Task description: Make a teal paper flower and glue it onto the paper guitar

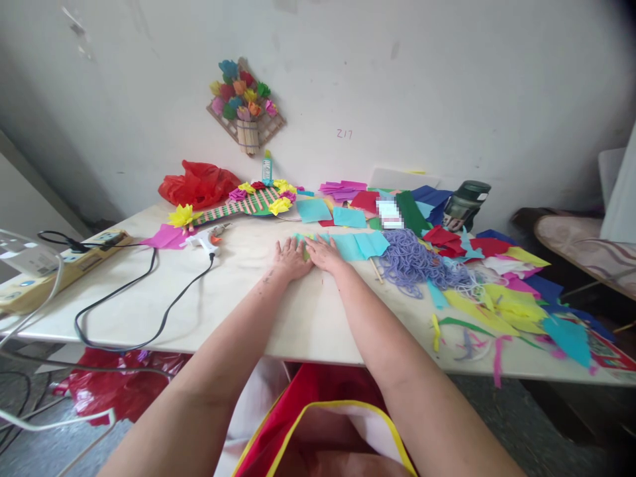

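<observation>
Both hands lie side by side on the pale table, palms down, thumbs close together. My left hand (292, 258) is open, its fingers spread flat. Just to its right, my right hand (324, 254) is also open and presses on the left end of a light blue strip of crepe paper (365, 245). A bit of yellow-green shows around the fingertips; the hands hide most of it. A thin wooden stick (376, 270) lies at the right end of the strip, touching a tangled heap of purple yarn (410, 262).
Left of the hands are a hot glue gun (201, 244), its black cord and a power strip (64, 268). Behind stand a flower-decorated stick craft (243, 204), a red plastic bag (199, 184) and a glue bottle (267, 169). Paper scraps (517, 308) and a dark bottle (466, 205) are right.
</observation>
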### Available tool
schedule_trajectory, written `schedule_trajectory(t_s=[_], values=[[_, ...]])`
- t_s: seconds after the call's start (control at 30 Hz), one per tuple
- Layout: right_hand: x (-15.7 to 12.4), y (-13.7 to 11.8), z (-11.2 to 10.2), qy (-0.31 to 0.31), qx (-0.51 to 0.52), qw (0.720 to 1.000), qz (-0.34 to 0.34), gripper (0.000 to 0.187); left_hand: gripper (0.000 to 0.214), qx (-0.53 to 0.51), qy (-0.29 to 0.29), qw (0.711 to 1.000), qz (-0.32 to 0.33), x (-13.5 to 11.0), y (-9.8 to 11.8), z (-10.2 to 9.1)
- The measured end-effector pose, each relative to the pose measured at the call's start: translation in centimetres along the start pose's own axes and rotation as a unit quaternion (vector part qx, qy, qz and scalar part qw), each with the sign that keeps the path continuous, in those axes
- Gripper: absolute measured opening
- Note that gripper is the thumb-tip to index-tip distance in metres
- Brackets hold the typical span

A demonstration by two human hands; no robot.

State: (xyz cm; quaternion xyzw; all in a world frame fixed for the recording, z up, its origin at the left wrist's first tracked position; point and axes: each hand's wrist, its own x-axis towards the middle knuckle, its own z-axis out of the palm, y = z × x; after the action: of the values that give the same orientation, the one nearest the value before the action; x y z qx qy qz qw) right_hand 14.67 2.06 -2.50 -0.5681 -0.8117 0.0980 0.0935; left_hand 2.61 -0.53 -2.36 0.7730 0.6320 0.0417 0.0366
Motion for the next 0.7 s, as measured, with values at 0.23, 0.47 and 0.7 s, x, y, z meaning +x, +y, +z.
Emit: schedule_trajectory(t_s=[0.23,0.47,0.7], values=[[-0.1,0.1,0.4,0.018,-0.012,1.0,0.002,0.052,0.074,-0.015,-0.023,1.0,0.007,0.2,-0.7,-0.2],[-0.3,-0.2,0.1,-0.032,-0.033,0.999,0.015,0.056,0.066,-0.077,-0.041,0.996,0.012,0.8,-1.6,-0.2],[-0.1,-0.2,0.4,-0.018,-0.04,0.999,0.011,0.056,0.061,-0.11,0.074,0.988,-0.081,0.7,-2.5,-0.1]])
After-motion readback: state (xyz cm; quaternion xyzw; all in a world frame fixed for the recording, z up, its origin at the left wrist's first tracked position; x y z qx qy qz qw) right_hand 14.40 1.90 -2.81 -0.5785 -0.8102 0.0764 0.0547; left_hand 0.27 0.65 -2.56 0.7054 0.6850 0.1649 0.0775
